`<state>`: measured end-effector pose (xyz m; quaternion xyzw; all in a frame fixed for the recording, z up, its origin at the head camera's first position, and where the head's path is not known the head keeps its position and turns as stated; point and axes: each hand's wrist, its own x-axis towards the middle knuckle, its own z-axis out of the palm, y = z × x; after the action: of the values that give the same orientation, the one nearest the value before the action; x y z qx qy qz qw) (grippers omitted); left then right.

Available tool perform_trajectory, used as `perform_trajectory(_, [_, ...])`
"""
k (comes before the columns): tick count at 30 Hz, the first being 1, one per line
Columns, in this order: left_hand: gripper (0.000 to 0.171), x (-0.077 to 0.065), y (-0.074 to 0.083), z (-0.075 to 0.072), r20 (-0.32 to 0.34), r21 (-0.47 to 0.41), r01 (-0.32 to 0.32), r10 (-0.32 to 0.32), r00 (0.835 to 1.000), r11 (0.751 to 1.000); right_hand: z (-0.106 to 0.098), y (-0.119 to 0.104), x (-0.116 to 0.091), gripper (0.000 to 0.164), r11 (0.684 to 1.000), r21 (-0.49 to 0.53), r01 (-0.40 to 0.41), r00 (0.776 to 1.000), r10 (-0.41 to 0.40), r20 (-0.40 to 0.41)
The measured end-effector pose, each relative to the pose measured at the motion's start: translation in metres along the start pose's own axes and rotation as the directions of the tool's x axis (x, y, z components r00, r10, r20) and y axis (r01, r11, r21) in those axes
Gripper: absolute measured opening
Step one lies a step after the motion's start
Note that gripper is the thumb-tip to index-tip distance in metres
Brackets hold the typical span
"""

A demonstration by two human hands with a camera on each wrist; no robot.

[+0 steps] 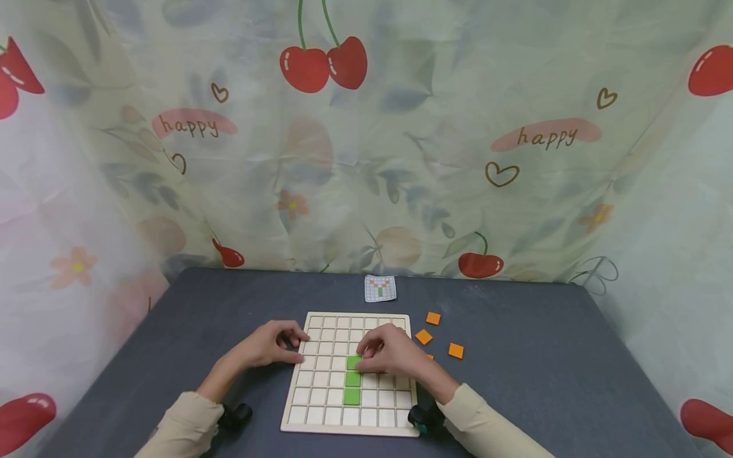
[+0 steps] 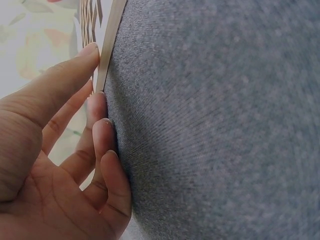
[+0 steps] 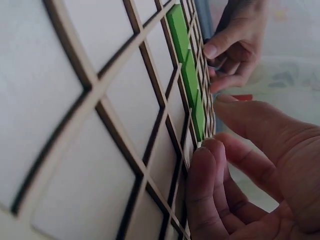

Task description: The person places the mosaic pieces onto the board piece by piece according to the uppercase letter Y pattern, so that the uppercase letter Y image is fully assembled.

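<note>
"between both side edges of the counter [image 1: 532, 362]: topmost green square tile [image 1: 352, 363] on a pale gridded wooden board [image 1: 315, 416]. handling?"

"probably light, stiff; pinch opposite sides. right hand [image 1: 392, 350] loose at it, seemingly empty; left hand [image 1: 265, 344] relaxed against the board."

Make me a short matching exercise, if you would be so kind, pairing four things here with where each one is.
1. left hand
2. green squares
3. orange squares
4. printed card

A. loose on the table, right of the board
B. beyond the board's far edge
C. at the board's left edge
D. in a line on the board

Pairs: 1-C, 2-D, 3-A, 4-B
</note>
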<state>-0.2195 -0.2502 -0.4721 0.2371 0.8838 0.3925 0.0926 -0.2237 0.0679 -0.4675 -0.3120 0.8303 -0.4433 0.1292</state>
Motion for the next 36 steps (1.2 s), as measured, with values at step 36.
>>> perform_trajectory(36, [0.029, 0.0, 0.006, 0.0, 0.005, 0.007, 0.018, -0.018, 1.0, 1.0, -0.079, 0.042, -0.068, 0.028, 0.987, 0.16, 0.033, 0.999, -0.037, 0.024])
